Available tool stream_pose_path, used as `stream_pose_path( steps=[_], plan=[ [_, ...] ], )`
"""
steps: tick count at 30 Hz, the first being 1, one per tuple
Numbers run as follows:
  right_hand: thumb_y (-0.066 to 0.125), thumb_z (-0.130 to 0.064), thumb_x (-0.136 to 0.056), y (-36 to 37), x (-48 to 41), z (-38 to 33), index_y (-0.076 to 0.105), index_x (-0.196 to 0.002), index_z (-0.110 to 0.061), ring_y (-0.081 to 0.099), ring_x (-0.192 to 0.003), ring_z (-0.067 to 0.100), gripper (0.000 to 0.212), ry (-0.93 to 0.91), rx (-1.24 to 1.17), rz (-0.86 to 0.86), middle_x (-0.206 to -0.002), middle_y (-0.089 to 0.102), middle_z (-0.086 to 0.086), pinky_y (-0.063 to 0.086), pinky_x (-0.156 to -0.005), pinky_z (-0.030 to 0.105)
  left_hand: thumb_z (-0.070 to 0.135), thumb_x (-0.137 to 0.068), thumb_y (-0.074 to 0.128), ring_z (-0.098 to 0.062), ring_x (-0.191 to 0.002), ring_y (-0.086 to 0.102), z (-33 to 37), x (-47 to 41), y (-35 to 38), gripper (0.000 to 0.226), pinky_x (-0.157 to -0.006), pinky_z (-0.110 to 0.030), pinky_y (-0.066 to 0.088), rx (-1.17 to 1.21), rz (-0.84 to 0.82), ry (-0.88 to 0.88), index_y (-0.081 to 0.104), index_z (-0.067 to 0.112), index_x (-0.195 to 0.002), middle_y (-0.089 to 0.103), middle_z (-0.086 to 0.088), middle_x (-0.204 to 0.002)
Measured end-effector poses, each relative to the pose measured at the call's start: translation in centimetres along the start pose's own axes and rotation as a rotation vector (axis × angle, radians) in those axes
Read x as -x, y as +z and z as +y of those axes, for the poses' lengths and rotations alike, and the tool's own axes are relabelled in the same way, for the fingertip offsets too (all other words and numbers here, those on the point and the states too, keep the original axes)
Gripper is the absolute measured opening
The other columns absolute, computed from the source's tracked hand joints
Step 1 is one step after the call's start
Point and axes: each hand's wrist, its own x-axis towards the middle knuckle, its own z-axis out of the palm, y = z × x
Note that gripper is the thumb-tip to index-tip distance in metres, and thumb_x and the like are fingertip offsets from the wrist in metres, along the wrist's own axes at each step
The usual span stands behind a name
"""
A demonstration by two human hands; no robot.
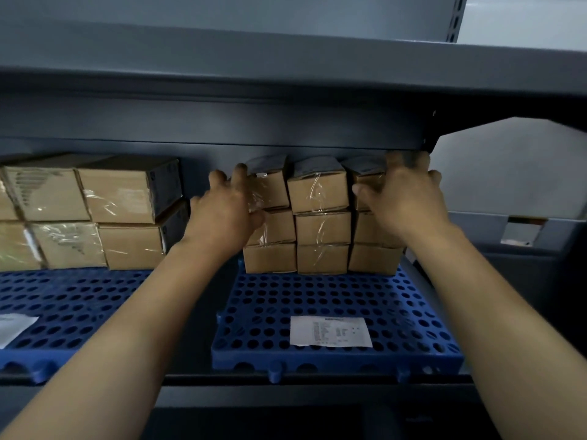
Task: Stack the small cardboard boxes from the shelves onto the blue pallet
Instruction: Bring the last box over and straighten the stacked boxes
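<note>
We count nine small cardboard boxes [320,217] already stacked three by three at the back edge of the blue pallet [336,300]. Its front half holds only a paper label [330,331], so more may follow. Both arms reach forward: our left hand [222,211] grips the stack's left side, our right hand [403,198] clasps its top right corner.

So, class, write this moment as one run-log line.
phase: grasping | left hand: grips box stack left side | right hand: grips its top-right | blue pallet: under stack | label: on pallet front
</note>
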Motion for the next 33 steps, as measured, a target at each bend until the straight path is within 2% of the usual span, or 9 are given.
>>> stream_pose_path(
  steps=[6,14,22,28,33],
  plan=[
    [0.056,-0.052,-0.088,1.0,-0.6,0.5,0.030,-0.141,-0.010,0.044,-0.122,0.044,0.072,0.059,-0.075,-0.067,-0.142,0.025,0.021,0.041,-0.099,0.043,0.030,-0.084,0.065,-0.041,-0.098,0.055,0.1,-0.9,0.4,0.063,-0.088,-0.048,0.048,0.072,0.031,0.093,0.034,0.015,-0.137,0.037,-0.019,-0.128],
    [0.056,-0.050,-0.088,1.0,-0.8,1.0,0.031,-0.140,-0.009,0.046,-0.120,0.043,0.071,0.067,-0.049,-0.051,-0.142,0.026,0.022,0.043,-0.096,0.042,0.028,-0.086,0.063,-0.040,-0.101,0.054,0.7,-1.2,1.0,0.062,-0.091,-0.046,0.045,0.082,0.048,0.133,0.034,0.014,-0.139,0.036,-0.019,-0.130],
    [0.058,-0.048,-0.088,0.8,-0.8,1.1,0.028,-0.143,-0.010,0.048,-0.119,0.041,0.073,0.082,-0.082,-0.069,-0.143,0.025,0.023,0.044,-0.094,0.040,0.028,-0.085,0.064,-0.041,-0.108,0.052,0.5,-1.3,1.4,0.076,-0.094,-0.050,0.044,0.182,0.010,0.057,0.019,0.012,-0.144,0.034,-0.019,-0.134],
    [0.059,-0.047,-0.088,0.6,-0.7,0.9,0.024,-0.145,-0.011,0.046,-0.121,0.041,0.075,0.095,-0.078,-0.081,-0.144,0.023,0.022,0.045,-0.094,0.040,0.026,-0.085,0.065,-0.037,-0.113,0.051,0.3,-1.0,1.2,0.085,-0.092,-0.047,0.046,0.226,0.014,0.046,0.008,0.015,-0.147,0.032,-0.016,-0.140],
    [0.059,-0.049,-0.088,0.5,-0.4,0.7,0.027,-0.143,-0.011,0.039,-0.126,0.041,0.074,0.091,-0.040,-0.071,-0.143,0.027,0.022,0.041,-0.098,0.045,0.026,-0.086,0.064,-0.038,-0.110,0.052,0.1,-1.0,1.2,0.082,-0.092,-0.047,0.046,0.213,0.000,0.030,0.010,0.015,-0.147,0.031,-0.016,-0.139]
  ],
)
